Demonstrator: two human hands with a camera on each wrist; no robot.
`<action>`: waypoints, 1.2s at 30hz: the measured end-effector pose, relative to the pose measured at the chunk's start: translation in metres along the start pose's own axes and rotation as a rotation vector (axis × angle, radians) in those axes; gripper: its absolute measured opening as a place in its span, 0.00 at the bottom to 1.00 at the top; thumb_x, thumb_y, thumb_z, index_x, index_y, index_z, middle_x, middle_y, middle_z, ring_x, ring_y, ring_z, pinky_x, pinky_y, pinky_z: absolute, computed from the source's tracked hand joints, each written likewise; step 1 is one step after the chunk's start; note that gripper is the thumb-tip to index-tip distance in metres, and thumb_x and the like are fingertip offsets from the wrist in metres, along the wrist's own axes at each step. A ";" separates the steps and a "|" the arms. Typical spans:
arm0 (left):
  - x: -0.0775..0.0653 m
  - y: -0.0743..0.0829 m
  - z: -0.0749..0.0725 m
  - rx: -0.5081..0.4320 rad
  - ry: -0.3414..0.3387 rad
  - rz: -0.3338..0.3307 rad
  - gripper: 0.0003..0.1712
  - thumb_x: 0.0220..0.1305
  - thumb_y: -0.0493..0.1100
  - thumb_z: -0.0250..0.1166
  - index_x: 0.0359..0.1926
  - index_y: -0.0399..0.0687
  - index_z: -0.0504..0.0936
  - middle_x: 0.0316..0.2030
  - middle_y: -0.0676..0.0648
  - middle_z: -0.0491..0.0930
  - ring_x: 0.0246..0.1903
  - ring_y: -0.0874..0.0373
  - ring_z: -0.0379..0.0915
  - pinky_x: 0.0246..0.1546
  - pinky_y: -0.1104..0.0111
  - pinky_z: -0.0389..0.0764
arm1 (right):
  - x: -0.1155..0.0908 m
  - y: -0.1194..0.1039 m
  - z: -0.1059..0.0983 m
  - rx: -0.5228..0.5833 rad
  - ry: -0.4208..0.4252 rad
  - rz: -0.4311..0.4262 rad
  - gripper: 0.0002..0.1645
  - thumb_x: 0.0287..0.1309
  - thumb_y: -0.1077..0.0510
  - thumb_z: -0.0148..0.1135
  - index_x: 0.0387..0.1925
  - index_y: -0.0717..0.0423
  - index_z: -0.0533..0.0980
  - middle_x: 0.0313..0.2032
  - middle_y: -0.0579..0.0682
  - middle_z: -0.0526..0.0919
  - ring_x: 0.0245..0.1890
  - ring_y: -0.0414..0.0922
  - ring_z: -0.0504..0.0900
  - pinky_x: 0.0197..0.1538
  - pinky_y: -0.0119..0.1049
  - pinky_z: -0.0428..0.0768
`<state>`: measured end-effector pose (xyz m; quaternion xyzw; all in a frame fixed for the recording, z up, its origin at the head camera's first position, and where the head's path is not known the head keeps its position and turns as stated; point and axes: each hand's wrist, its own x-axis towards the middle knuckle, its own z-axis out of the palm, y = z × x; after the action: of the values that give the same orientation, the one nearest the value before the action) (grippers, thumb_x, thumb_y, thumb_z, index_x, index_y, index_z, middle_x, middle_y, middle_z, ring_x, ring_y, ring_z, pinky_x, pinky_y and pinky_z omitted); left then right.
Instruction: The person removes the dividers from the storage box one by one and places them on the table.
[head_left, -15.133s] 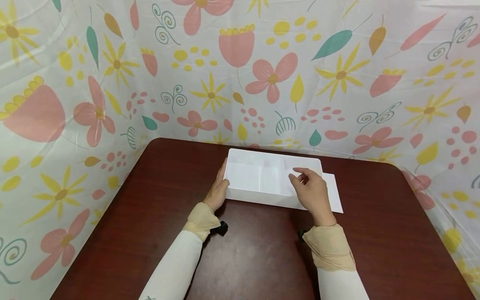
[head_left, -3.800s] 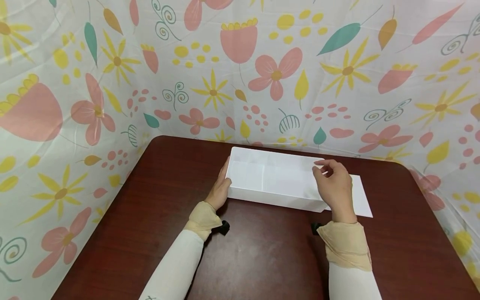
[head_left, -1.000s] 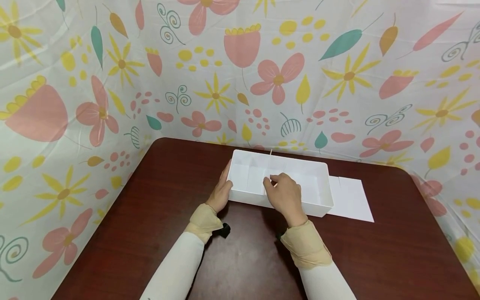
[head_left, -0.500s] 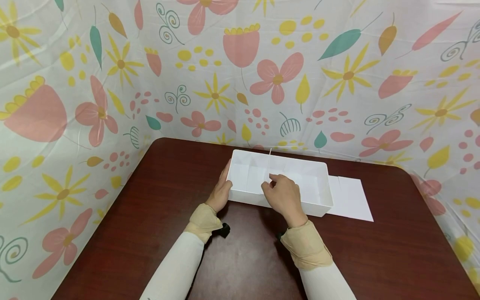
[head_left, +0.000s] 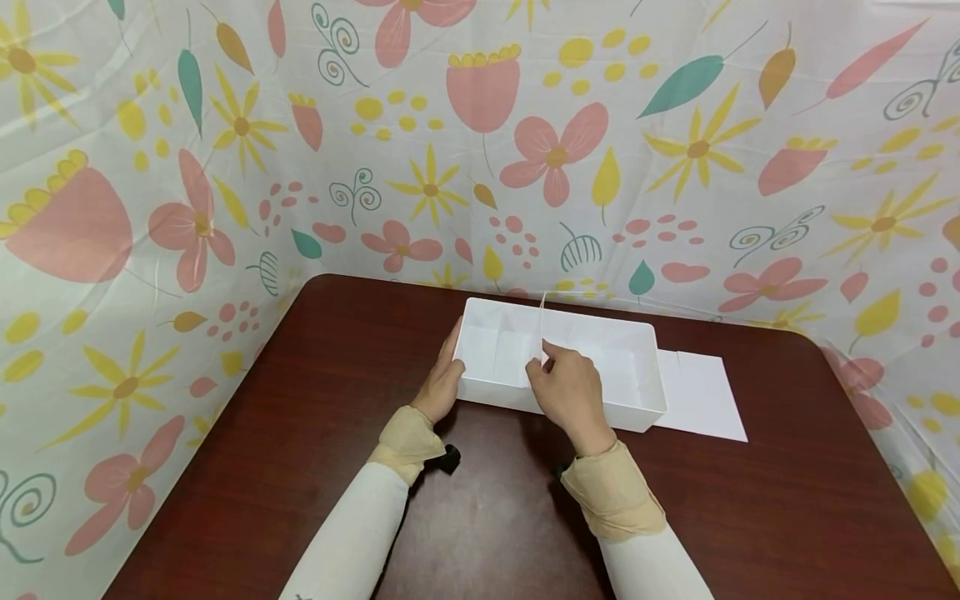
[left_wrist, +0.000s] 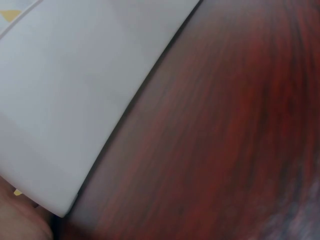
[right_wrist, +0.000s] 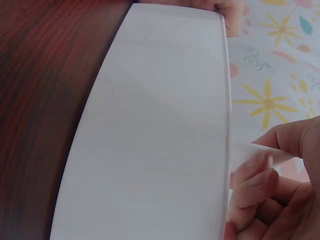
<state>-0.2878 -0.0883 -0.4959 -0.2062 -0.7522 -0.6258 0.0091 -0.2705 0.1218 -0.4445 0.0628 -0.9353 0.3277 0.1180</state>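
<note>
A long white box (head_left: 633, 419) without a cover lies on the table, divided inside by thin upright panels. My left hand (head_left: 441, 383) holds its left end, thumb at the front corner and fingers along the side. With thumb and fingers, my right hand (head_left: 567, 392) pinches a thin white divider (head_left: 542, 317) near the box's middle. The divider's far end stands above the back rim and bows slightly. In the right wrist view, the divider (right_wrist: 245, 154) shows between the fingers, just past the rim. Another divider (head_left: 496, 346) stands in the left part of the box.
Flat white panels (head_left: 705, 396) lie on the table right of the box, partly hidden behind its end. The dark wooden table (head_left: 480, 517) backs onto a flower-patterned curtain (head_left: 337, 125). Black wrist mounts hang under both forearms.
Since several seconds ago, my right hand has moved left from the box's right end to the middle divider. In the last second the divider has risen slightly and bowed. My left hand stays put.
</note>
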 end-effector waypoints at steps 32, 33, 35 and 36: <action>0.007 -0.039 0.002 0.058 0.051 -0.034 0.43 0.61 0.36 0.37 0.77 0.56 0.38 0.75 0.58 0.40 0.69 0.66 0.34 0.68 0.47 0.46 | 0.004 0.004 -0.039 0.123 0.211 0.043 0.21 0.57 0.57 0.59 0.51 0.61 0.81 0.16 0.50 0.73 0.12 0.44 0.65 0.17 0.38 0.64; 0.007 -0.039 0.002 0.059 0.049 -0.035 0.43 0.61 0.35 0.37 0.77 0.56 0.38 0.75 0.57 0.40 0.69 0.66 0.34 0.68 0.48 0.46 | 0.004 0.006 -0.042 0.123 0.217 0.054 0.21 0.57 0.56 0.59 0.51 0.61 0.81 0.16 0.51 0.74 0.13 0.44 0.66 0.18 0.38 0.65; 0.007 -0.036 0.002 0.053 0.042 -0.037 0.43 0.61 0.34 0.37 0.77 0.56 0.38 0.75 0.56 0.40 0.69 0.66 0.34 0.68 0.48 0.46 | 0.004 0.012 -0.048 0.124 0.223 0.072 0.22 0.57 0.56 0.60 0.52 0.62 0.80 0.18 0.52 0.75 0.14 0.44 0.67 0.18 0.38 0.65; 0.007 -0.034 0.002 0.046 0.038 -0.034 0.43 0.62 0.33 0.37 0.77 0.56 0.38 0.75 0.54 0.40 0.69 0.65 0.34 0.68 0.48 0.45 | 0.005 0.015 -0.050 0.123 0.224 0.078 0.22 0.58 0.56 0.59 0.52 0.62 0.80 0.19 0.52 0.75 0.15 0.45 0.67 0.18 0.38 0.65</action>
<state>-0.3044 -0.0891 -0.5266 -0.1811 -0.7695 -0.6122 0.0174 -0.2689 0.1650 -0.4141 -0.0036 -0.8961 0.3939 0.2046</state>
